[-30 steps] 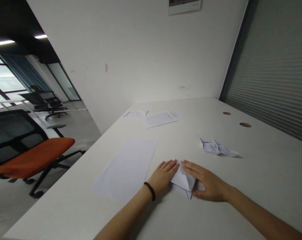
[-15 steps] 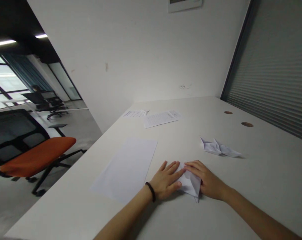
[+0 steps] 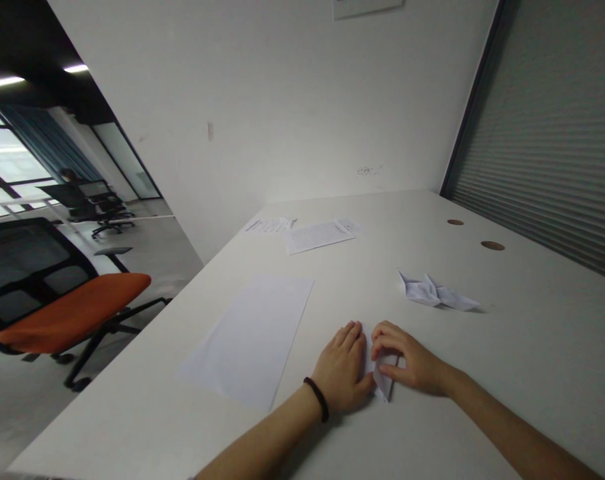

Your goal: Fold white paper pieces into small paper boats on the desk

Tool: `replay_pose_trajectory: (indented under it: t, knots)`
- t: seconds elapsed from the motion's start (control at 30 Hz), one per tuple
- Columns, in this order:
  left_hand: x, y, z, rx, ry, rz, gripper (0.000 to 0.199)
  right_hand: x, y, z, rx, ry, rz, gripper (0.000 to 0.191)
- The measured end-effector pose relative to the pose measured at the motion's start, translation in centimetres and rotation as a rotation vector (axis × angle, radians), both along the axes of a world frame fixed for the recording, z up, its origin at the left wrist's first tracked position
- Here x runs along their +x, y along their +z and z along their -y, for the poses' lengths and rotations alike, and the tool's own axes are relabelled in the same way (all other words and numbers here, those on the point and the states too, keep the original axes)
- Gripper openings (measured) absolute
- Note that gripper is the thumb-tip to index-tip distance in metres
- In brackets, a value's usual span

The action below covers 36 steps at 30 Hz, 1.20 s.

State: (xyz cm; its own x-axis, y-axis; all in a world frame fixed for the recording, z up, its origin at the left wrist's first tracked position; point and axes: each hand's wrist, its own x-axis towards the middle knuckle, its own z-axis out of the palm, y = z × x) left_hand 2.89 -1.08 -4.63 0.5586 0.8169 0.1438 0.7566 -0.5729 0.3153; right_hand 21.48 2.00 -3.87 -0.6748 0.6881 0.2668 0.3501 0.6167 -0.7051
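Note:
A folded sheet of white paper (image 3: 383, 385) lies on the table near its front, partly covered by both hands. My left hand (image 3: 342, 370), with a dark band at the wrist, rests flat on its left part, fingers stretched out and thumb along the paper. At the right side my right hand (image 3: 413, 360) has its fingers curled and its thumb bent in, pinching a raised flap of that paper. Beyond the right hand stands a finished-looking folded paper figure (image 3: 435, 293) with pointed ends, touched by neither hand.
A blank white sheet (image 3: 252, 333) lies left of my hands on the white table (image 3: 532, 373). Printed pages (image 3: 322, 237) are farther back. Two round holes, one a brown cable hole (image 3: 493, 246), sit by the blinds. An orange chair (image 3: 77, 307) stands left; a person is in the background.
My left hand has shifted a little right and drawn its fingers together over the paper. My right hand has curled its fingers round a flap, and the paper now shows narrower.

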Motion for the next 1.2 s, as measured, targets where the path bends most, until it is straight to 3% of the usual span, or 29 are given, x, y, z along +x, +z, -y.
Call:
replay_pose_trajectory:
  t: [0.2,0.37,0.43,0.57,0.7,0.8,0.9,1.0,1.13,1.2]
  knots:
    - [0.5,-0.7,-0.2,0.097,0.059,-0.023,0.067,0.7,0.4,-0.1,-0.075,0.089,-0.083,0.007]
    - [1.2,-1.2,-0.1,0.117,0.113,-0.011,0.072,0.1,-0.1,-0.1,-0.043,-0.001,-0.033,0.013]
    - [1.1,-1.2,-0.2,0.102,0.126,0.024,0.066,-0.4,-0.5,-0.2,0.000,-0.034,-0.015,0.014]
    - [0.6,-1.0,-0.7,0.037,0.130,0.197,0.025,-1.0,-1.3,0.0,0.095,-0.085,0.050,0.015]
    - [-0.2,-0.2,-0.5,0.058,0.185,0.336,0.030,-1.3,-2.5,0.6,0.201,-0.232,0.156,0.039]
    - [-0.4,0.7,0.4,0.090,0.110,0.170,0.030,-1.4,-3.5,0.9,0.285,-0.401,0.219,0.048]
    - [0.0,1.2,1.2,0.092,0.059,-0.038,0.049,-1.0,-3.9,0.5,0.303,-0.524,0.230,0.045]
    - [0.4,1.3,1.6,0.112,0.092,-0.136,0.054,-0.3,-4.0,-0.4,0.193,-0.535,0.118,0.041]
    - [0.7,1.3,1.7,0.108,0.096,-0.164,0.043,0.2,-4.1,-1.2,-0.179,-0.582,-0.189,0.043]
    - [0.8,1.3,1.6,0.093,0.104,-0.142,0.042,0.0,-3.9,-1.1,-0.345,-0.526,-0.372,0.045]
